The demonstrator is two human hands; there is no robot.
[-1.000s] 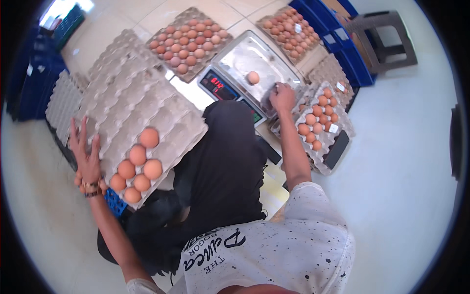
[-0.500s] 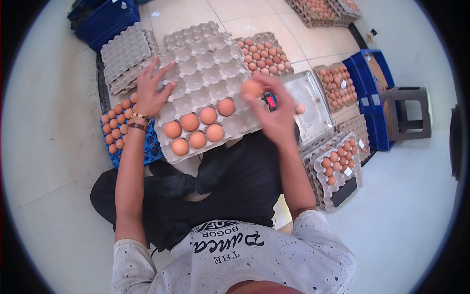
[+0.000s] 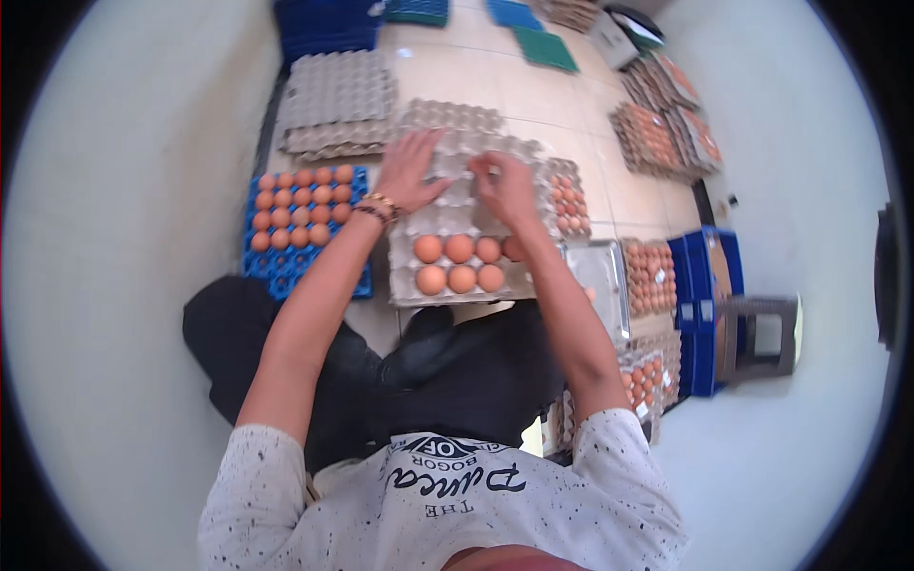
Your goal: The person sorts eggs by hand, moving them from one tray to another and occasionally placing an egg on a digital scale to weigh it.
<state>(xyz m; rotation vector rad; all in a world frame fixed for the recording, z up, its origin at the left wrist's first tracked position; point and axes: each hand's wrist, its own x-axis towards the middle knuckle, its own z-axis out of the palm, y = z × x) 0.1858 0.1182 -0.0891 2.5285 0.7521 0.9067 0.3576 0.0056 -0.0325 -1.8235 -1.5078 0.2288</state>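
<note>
A grey cardboard egg tray (image 3: 409,268) lies ahead of me, with two rows of brown eggs (image 3: 459,250) at its near end. My left hand (image 3: 407,176) rests on its empty cups, fingers apart. My right hand (image 3: 506,188) is over the far cups, fingers closed around a brown egg (image 3: 478,165) that they mostly hide. A blue plastic tray (image 3: 284,266) holding eggs lies to the left. Right of the grey tray, the scale's steel pan (image 3: 600,262) is partly hidden by my forearm and bears an egg (image 3: 590,294).
Stacked empty trays (image 3: 333,95) lie at back left beside a blue crate (image 3: 327,24). Filled trays (image 3: 650,279) and stacks (image 3: 647,133) stand right. Further right are blue crates (image 3: 697,314) and a stool (image 3: 783,333). Green mats (image 3: 545,49) lie at the back.
My right hand has gone from the scale pan onto the grey tray, carrying an egg. My left hand has moved inward from the tray's left edge. The view has shifted.
</note>
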